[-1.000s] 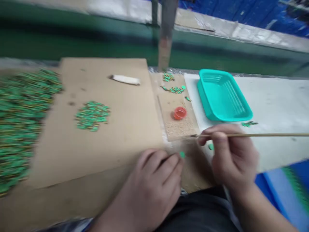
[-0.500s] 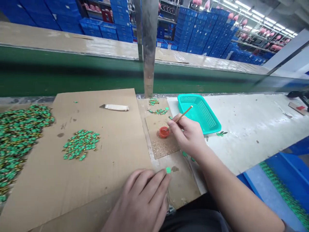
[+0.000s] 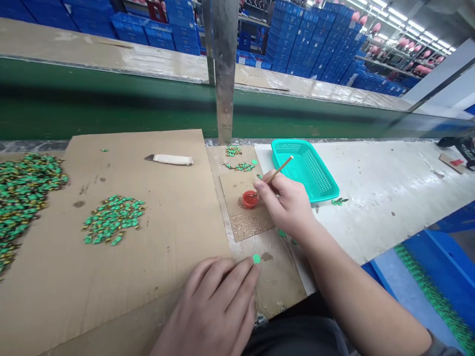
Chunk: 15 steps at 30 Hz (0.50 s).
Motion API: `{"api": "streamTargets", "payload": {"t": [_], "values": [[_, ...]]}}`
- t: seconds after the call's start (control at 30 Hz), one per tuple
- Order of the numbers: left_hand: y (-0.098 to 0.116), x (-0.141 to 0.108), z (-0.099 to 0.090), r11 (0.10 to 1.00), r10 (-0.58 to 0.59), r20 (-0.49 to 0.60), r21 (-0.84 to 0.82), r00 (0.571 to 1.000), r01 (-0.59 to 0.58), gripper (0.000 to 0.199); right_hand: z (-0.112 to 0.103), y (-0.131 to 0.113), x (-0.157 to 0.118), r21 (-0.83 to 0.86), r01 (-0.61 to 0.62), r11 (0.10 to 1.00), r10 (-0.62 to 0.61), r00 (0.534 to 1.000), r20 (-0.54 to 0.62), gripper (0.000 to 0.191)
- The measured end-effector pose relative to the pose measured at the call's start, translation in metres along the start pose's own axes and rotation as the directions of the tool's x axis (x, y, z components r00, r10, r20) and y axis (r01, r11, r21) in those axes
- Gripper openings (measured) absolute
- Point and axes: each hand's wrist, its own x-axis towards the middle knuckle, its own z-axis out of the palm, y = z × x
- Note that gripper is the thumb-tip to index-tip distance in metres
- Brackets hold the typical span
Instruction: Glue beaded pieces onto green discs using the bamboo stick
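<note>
My right hand (image 3: 287, 200) pinches a thin wooden stick (image 3: 280, 169), its lower end down at a small red cup (image 3: 250, 199) with liquid in it. Whether that end has bristles cannot be made out. The cup stands on a small brown board (image 3: 247, 225) that is speckled with drops. My left hand (image 3: 215, 301) lies low over the table's near side, fingers together. Its fingertips hold the edge of a small round green disc (image 3: 256, 258); the thumb is hidden. More green discs (image 3: 282, 233) lie partly behind my right wrist.
A turquoise basket (image 3: 315, 170) stands right of the board. Left, a cardboard sheet (image 3: 178, 207) bears a pile of small green-and-gold pieces (image 3: 115, 217) and a white-handled knife (image 3: 172, 159). A larger pile (image 3: 24, 198) lies far left. A metal post (image 3: 224, 74) rises behind.
The view has shifted slightly. My right hand has tipped the stick a little, its lower end now over the cup's inside. My left hand stays at the green disc.
</note>
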Motion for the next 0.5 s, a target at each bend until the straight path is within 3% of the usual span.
{"api": "streamTargets", "payload": {"t": [0.13,0.27,0.4,0.5], "values": [[-0.001,0.002,-0.004,1.000,0.002,-0.003,0.016,1.000,-0.002,0.035,-0.006,-0.009,-0.004,0.031,0.027,0.999,-0.025,0.998,-0.061,0.031],[-0.003,0.004,-0.004,1.000,0.025,0.004,-0.002,1.000,-0.025,0.038,-0.018,-0.028,-0.039,0.104,-0.004,0.995,0.020,0.988,-0.156,0.022],[-0.004,0.001,-0.002,0.999,0.031,0.016,-0.019,0.999,-0.031,0.036,-0.021,-0.039,-0.090,0.235,-0.050,0.971,0.072,0.994,-0.087,0.016],[-0.002,0.000,-0.001,0.999,0.035,0.015,-0.025,0.999,-0.035,0.036,-0.016,-0.039,-0.111,0.277,-0.040,0.960,0.053,0.998,-0.038,0.016]]}}
